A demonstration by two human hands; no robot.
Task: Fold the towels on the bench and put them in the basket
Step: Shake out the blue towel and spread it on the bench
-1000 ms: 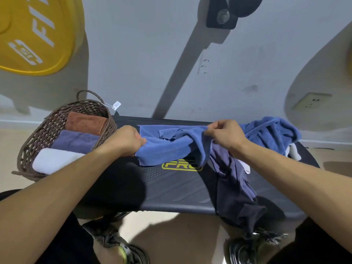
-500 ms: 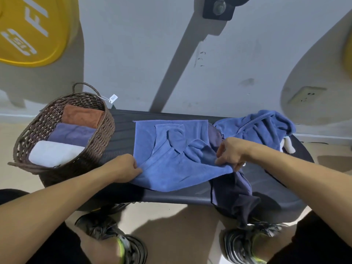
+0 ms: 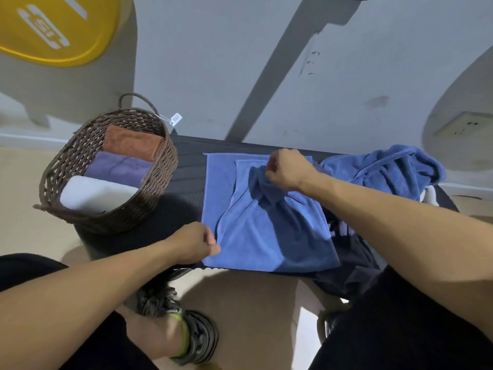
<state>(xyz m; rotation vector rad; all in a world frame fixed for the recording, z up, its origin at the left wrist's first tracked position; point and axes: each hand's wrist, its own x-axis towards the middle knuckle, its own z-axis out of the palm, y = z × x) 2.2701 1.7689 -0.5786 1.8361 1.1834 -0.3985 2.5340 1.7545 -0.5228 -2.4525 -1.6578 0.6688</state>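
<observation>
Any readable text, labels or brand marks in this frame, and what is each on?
Yellow weight plate: white lettering and a logo, cut off and blurred; unreadable.
Paper tag on the wicker basket: print too small to read.
Bench: no text visible.
Nothing can be read with confidence.

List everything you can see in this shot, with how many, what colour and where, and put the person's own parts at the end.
blue towel: one, blue, spread on the bench, partly bunched
bench: one, black, centre
basket: one, brown wicker, bench's left end
folded towels: three in the basket, rust, purple, white
towel pile: blue on top, bench's right end
dark towel: one, hanging off the front edge
weight plate: one, yellow, upper left
left hand: pinches the blue towel's near left edge
right hand: grips bunched cloth near the far edge
shoes: dark, below the bench
</observation>
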